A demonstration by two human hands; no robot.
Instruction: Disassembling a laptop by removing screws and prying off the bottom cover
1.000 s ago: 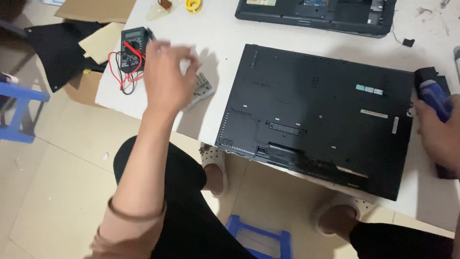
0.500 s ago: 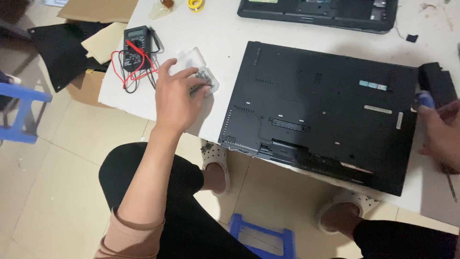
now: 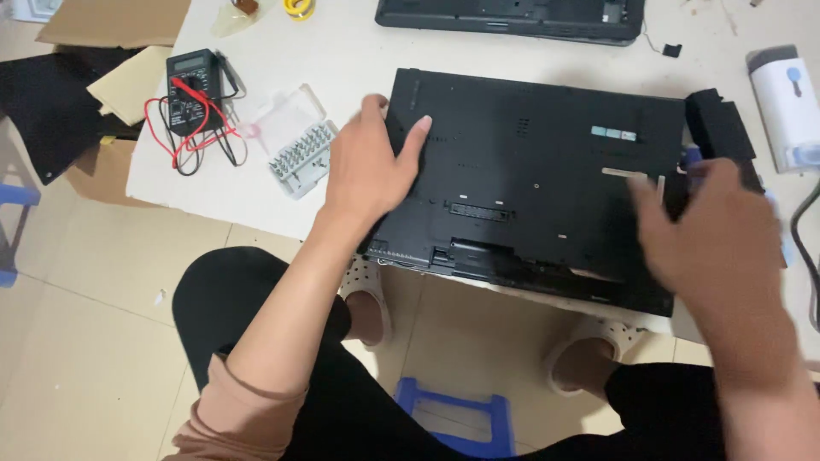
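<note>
A black laptop (image 3: 530, 171) lies upside down on the white table (image 3: 359, 51) in front of me. My left hand (image 3: 371, 166) rests flat on its left edge, fingers apart, thumb on the base. Blurred with motion, my right hand (image 3: 717, 239) hovers over the laptop's right end. Bits of a blue tool (image 3: 690, 158) show at the edges of that hand; whether the hand grips it is hidden. A clear case of screwdriver bits (image 3: 299, 149) lies just left of my left hand.
A black multimeter (image 3: 195, 81) with red and black leads sits at the table's left. A second laptop (image 3: 512, 17) lies at the back, a black block (image 3: 722, 128) and a white device (image 3: 786, 102) at the right. A blue stool (image 3: 453, 418) stands between my legs.
My left hand left the bit case and moved right onto the laptop's left edge. My right hand swept left from the table's right side to above the laptop.
</note>
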